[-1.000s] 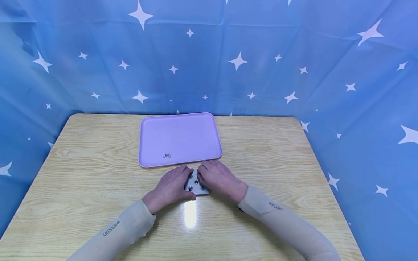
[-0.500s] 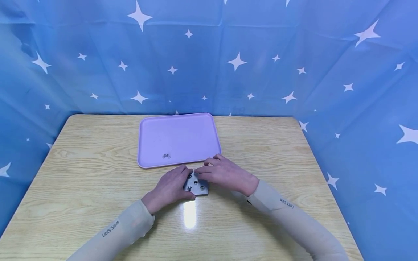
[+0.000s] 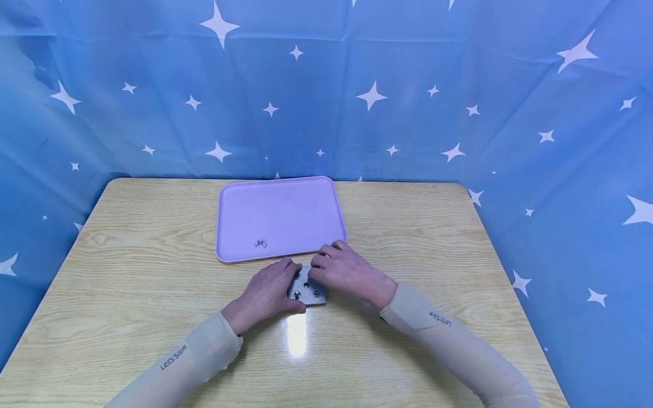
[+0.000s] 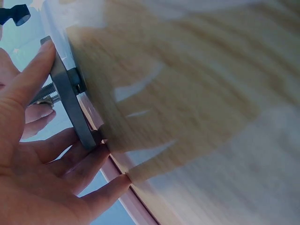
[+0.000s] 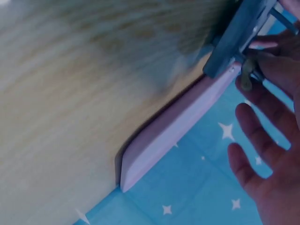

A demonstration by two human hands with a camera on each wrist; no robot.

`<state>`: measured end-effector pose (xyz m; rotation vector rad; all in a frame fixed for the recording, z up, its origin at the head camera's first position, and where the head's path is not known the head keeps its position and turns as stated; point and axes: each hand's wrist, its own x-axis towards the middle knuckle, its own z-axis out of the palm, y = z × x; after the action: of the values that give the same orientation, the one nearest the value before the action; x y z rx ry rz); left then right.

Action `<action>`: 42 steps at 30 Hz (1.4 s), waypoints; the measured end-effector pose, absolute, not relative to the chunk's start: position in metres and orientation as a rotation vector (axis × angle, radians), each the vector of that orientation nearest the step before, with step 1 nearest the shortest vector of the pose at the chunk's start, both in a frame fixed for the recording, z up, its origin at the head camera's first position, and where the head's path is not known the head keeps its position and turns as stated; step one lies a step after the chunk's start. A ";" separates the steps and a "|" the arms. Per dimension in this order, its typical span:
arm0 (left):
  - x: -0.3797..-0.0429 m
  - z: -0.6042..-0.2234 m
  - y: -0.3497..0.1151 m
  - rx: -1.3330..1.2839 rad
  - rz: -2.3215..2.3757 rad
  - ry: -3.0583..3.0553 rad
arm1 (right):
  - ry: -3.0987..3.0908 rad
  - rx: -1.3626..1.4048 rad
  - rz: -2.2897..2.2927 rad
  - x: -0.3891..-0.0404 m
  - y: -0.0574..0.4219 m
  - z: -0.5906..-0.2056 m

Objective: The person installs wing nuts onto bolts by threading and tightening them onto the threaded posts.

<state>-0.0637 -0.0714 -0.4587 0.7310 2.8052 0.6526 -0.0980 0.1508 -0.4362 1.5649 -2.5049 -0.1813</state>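
Observation:
A grey metal plate (image 3: 309, 301) with several holes stands a little above the wooden table, a bolt head under it in the left wrist view. My left hand (image 3: 266, 289) grips it by its edges, thumb on the near side, fingers at the far side. Threaded bolts (image 4: 43, 93) rise from the plate's upper face. Over the plate's right part is my right hand (image 3: 351, 275); in the right wrist view its thumb and index finger pinch a wing nut (image 5: 247, 75) on a bolt. From the head, the right fingers hide that wing nut.
Just behind the plate lies a purple tray (image 3: 280, 209) with a raised rim. A loose wing nut (image 3: 261, 243) rests near its front edge. The wooden table (image 3: 153, 243) reaches to a blue star-patterned curtain (image 3: 326, 90) behind and at the sides.
My right hand's fingers spread and shifted slightly right half a second ago, and have now drawn in again over the plate. My left hand and the plate stay put.

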 end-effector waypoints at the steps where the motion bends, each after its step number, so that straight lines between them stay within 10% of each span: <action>1: -0.063 -0.459 -0.071 0.731 0.651 2.805 | -2.512 1.546 -0.181 -0.097 0.150 -0.438; 20: -0.063 -0.460 -0.071 0.748 0.643 2.819 | -2.675 1.229 0.117 -0.087 0.137 -0.450; 42: -0.063 -0.460 -0.071 0.764 0.634 2.827 | -2.489 1.725 -0.280 -0.100 0.164 -0.426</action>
<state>-0.0634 -0.0711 -0.4601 0.7638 2.8270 0.6336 -0.0998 0.1636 -0.4257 1.7251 -2.4892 -0.2804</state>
